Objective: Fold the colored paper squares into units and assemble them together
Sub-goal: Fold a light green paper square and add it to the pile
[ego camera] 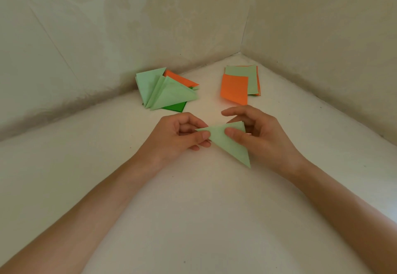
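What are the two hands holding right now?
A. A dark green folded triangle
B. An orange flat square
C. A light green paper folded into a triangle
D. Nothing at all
C: the left hand and the right hand both pinch the light green triangle, while the orange square lies untouched on the surface farther back.

Paper triangle (pixel 227 142), centre: pale green, matt, smooth. Folded papers (pixel 167 93), upper centre-left: matt. Orange square (pixel 234 89): matt paper. White surface (pixel 193 198): matt, faintly speckled. Walls (pixel 107 26): mottled, matt.
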Demonstrator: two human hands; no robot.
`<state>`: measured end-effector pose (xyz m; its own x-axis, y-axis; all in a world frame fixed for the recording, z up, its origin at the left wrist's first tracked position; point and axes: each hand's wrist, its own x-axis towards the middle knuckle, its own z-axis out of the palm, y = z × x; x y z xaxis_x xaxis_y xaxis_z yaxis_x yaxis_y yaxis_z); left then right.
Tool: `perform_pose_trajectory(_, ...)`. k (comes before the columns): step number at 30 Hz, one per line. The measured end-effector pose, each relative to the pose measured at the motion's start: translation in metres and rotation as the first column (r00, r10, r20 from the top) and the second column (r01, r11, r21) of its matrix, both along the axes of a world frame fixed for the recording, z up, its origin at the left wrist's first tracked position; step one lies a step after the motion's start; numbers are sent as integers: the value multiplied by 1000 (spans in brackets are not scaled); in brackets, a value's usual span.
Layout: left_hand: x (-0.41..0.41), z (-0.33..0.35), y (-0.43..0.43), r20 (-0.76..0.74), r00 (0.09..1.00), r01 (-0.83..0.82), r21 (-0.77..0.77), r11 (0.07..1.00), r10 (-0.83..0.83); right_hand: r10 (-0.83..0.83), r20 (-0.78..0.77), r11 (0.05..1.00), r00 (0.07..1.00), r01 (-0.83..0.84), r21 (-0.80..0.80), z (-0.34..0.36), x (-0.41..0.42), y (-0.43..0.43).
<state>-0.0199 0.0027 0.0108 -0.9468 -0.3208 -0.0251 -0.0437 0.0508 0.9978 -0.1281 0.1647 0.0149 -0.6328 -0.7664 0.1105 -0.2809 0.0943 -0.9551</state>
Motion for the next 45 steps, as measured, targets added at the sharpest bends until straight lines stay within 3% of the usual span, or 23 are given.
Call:
perform_pose_trajectory(7,0,1,0,27,998,-66,11,998,65,-96,165,995,982,98,-6,0,0,-2)
perform_pose_trajectory(12,0,0,0,24,998,-54,-72,996,55,-127,85,992,988,125,29,2,-3,-1)
perform_pose_trajectory(18,1,0,0,20,997,-67,-48,997,68,-196,20,979,980,195,59,2,-5,-2)
perform_pose_trajectory(20,0,-1,-1,37,997,-61,-46,997,63,-195,-92,975,977,203,95,1,-5,-1)
perform_pose_trajectory(21,-1,-2,-1,47,997,-58,-50,997,60,-174,-220,969,960,207,136,-1,-6,-1)
perform_pose_trajectory(23,-1,-3,-2,61,996,-62,-105,993,69,-89,-475,946,876,223,235,-5,-8,0)
perform_pose_trajectory(25,1,-7,-3,35,994,-82,-354,932,101,-8,-593,935,805,216,281,-9,-11,0)
perform_pose_trajectory(27,3,-12,-4,-2,994,-76,-703,707,105,51,-694,948,718,183,259,-15,-15,-1)
perform_pose_trajectory(28,4,-14,-3,-9,995,-69,-798,599,103,77,-748,949,659,181,258,-18,-16,-1)
perform_pose_trajectory(29,4,-15,-3,-11,995,-63,-831,553,98,87,-785,948,614,190,254,-21,-18,-1)
perform_pose_trajectory(33,-1,-22,-7,-25,998,-53,-822,568,56,58,-830,958,554,204,203,-20,-20,-1)
perform_pose_trajectory(35,-4,-21,-7,-5,999,-33,-803,595,48,121,-860,978,496,91,190,-17,-18,0)
perform_pose_trajectory(38,-7,-16,-5,74,996,19,-763,646,58,300,-878,953,373,-82,291,-13,-11,1)
perform_pose_trajectory(42,-9,-13,-5,121,990,43,-738,674,69,392,-902,919,183,-35,392,-8,-2,11)
perform_pose_trajectory(45,-9,-14,-5,115,991,41,-738,674,65,362,-915,930,179,-1,368,-7,3,29)
